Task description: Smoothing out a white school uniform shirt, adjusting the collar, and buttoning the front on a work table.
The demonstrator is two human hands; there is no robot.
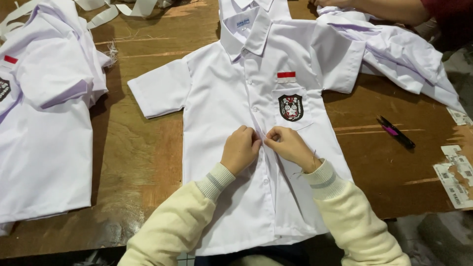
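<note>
A white short-sleeved shirt (221, 98) lies flat, front up, on a wooden table (148, 152), collar away from me. It has a chest pocket with a dark shield badge (290, 107) and a small red-and-white patch (286, 77) above it. My left hand (240, 149) and my right hand (289, 146) meet at the button placket in the middle of the shirt, fingers pinched on the fabric edges there. Both arms wear cream sleeves with grey-striped cuffs.
A pile of white shirts (39, 123) lies at the left. More white cloth (394, 54) is bunched at the top right, under another person's arm (379, 9). Black thread snips with a pink part (395, 132) lie right of the shirt. Paper labels (456, 175) sit at the right edge.
</note>
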